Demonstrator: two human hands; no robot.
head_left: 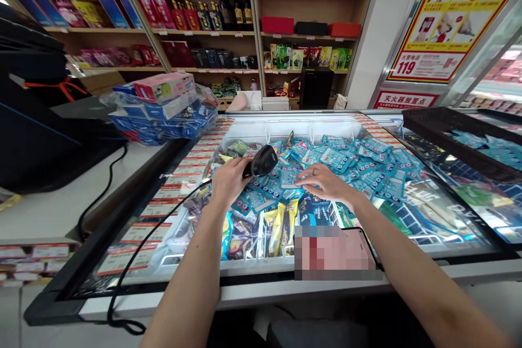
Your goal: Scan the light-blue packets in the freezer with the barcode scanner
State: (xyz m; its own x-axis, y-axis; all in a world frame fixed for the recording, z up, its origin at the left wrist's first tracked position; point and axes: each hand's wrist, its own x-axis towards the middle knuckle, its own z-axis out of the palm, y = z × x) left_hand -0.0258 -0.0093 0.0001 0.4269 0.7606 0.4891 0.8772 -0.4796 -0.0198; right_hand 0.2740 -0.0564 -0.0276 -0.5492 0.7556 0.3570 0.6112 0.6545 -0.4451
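Both bare hands reach into an open white chest freezer (281, 129) heaped with flat light-blue foil packets (359, 166). The left hand (230, 182) is closed round the grip of a black corded handheld barcode scanner (263, 162), whose head tilts forward and rightward, toward a single light-blue packet (290, 176) just beside it. That packet lies under the fingertips of the right hand (328, 182), which rests flat and open, not grasping.

White counter (61, 212), plastic-wrapped boxes (161, 111) on it, chest freezer (196, 298), blue packets (359, 166) heaped inside
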